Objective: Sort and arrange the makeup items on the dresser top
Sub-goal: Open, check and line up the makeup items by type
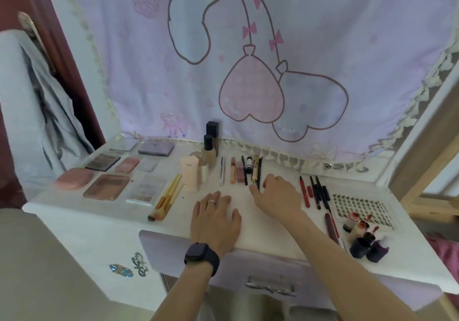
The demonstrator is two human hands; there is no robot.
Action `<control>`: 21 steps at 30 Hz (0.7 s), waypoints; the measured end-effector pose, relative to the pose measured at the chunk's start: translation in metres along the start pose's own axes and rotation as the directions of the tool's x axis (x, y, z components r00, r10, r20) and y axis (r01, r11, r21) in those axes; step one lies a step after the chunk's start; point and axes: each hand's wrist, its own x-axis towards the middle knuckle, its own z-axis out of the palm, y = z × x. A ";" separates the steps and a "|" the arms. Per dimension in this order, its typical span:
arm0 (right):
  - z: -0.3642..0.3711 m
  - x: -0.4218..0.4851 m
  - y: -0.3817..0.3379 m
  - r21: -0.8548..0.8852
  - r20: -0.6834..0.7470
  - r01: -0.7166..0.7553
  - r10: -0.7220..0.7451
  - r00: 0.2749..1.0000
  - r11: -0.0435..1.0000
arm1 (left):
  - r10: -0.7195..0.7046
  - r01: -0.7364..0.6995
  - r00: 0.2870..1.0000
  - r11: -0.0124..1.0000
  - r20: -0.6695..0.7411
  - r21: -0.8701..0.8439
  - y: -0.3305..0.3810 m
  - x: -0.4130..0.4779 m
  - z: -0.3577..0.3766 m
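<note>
My left hand [215, 218] lies flat, palm down, on the white dresser top [273, 236], holding nothing. My right hand [275, 194] rests just ahead of it, its fingertips touching the near end of a thin black pencil [259, 171]. That pencil ends a row of upright-laid tubes [233, 170] and sticks. Red and black pencils [314, 191] lie right of my right hand. Palettes and compacts [106, 186] fill the left side. Brushes [167, 197] lie diagonally beside them. Foundation bottles [210, 146] stand at the back.
A lash tray [360, 209] lies at the right, with small red-capped bottles [355, 223] and dark pots [367, 246] near the front right corner. A pink cartoon cloth [248, 59] hangs behind. The drawer handle [270, 287] sits below the front edge.
</note>
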 end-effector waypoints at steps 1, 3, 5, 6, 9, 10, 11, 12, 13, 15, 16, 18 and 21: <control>0.003 0.008 -0.004 -0.045 0.003 -0.012 0.012 1.000 0.999 | 0.001 -0.001 1.000 1.000 0.003 -0.005 -0.001 0.000 0.000; 0.008 0.020 -0.010 -0.116 0.023 -0.029 0.032 0.999 0.993 | 0.001 0.000 1.000 1.000 0.010 -0.011 -0.001 0.001 0.000; 0.010 0.026 -0.011 -0.153 0.037 -0.044 0.050 0.998 0.987 | -0.003 0.003 1.000 1.000 0.016 -0.022 -0.001 0.002 0.000; 0.011 0.028 -0.011 -0.166 0.037 -0.054 0.061 0.997 0.985 | -0.004 0.004 1.000 1.000 0.013 -0.026 0.000 0.001 0.000; 0.009 0.030 -0.009 -0.182 0.027 -0.072 0.079 0.997 0.981 | -0.004 0.004 1.000 0.999 -0.007 -0.038 -0.001 0.001 0.000; 0.006 0.029 -0.008 -0.166 0.029 -0.077 0.083 0.996 0.983 | -0.007 0.007 1.000 0.999 -0.004 -0.046 -0.001 0.001 -0.001; 0.002 0.026 -0.006 -0.131 0.035 -0.084 0.089 0.995 0.988 | -0.007 0.007 1.000 0.998 -0.002 -0.057 -0.001 0.001 -0.001; -0.002 0.023 -0.005 -0.079 0.039 -0.093 0.096 0.995 0.993 | -0.008 0.008 1.000 0.998 0.000 -0.068 -0.002 0.001 -0.001; -0.006 0.016 -0.002 -0.016 0.043 -0.100 0.100 0.994 0.995 | -0.011 0.011 1.000 0.997 0.002 -0.083 -0.002 0.002 -0.001; -0.010 -0.005 0.004 0.150 0.053 -0.078 0.071 0.996 0.986 | -0.029 0.030 1.000 0.992 0.009 -0.123 -0.004 0.003 -0.003; -0.010 -0.019 0.008 0.251 0.057 -0.054 0.041 0.998 0.967 | -0.041 0.043 0.999 0.988 0.013 -0.149 -0.004 0.003 -0.005; -0.006 -0.053 0.016 0.446 0.058 -0.015 -0.013 0.998 0.895 | -0.071 0.078 0.997 0.970 0.036 -0.229 -0.003 0.006 -0.011; 0.005 -0.094 0.025 0.595 0.028 0.046 -0.078 0.997 0.802 | -0.095 0.136 0.988 0.914 0.123 -0.383 0.001 0.010 -0.023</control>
